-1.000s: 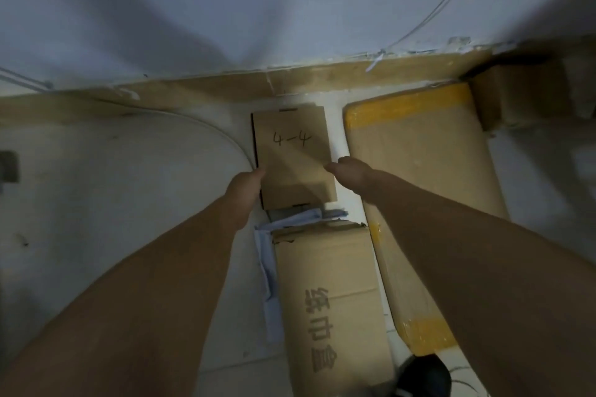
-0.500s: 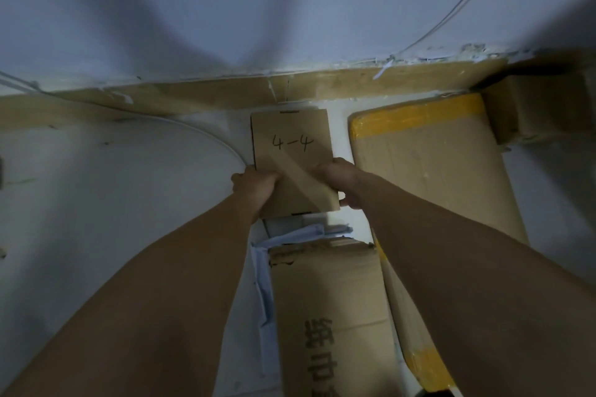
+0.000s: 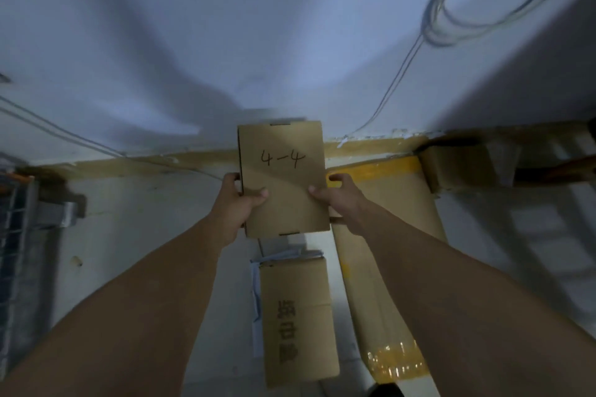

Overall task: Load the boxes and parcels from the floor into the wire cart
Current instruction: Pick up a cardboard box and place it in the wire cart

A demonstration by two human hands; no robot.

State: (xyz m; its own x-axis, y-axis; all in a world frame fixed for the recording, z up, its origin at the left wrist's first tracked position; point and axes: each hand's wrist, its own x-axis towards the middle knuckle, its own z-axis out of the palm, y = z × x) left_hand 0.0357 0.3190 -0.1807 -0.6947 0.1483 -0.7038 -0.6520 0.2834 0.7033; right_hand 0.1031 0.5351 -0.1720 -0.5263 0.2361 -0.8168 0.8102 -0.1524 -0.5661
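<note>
A small flat cardboard box marked "4-4" (image 3: 283, 167) is held up off the floor in front of the wall. My left hand (image 3: 237, 200) grips its left edge, thumb on top. My right hand (image 3: 338, 196) grips its right edge the same way. On the floor below lies a long cardboard box with printed characters (image 3: 298, 316). To its right lies a large parcel with yellow tape (image 3: 390, 255). The wire cart (image 3: 19, 235) shows at the far left edge.
A smaller cardboard box (image 3: 458, 167) sits by the wall at the right. White paper (image 3: 258, 287) lies under the long box. Cables (image 3: 451, 19) hang on the white wall. A yellow skirting strip (image 3: 154, 164) runs along the wall base.
Both hands closed round the "4-4" box and lifted it from the floor. The view tilted up, showing more wall and the cart at the left.
</note>
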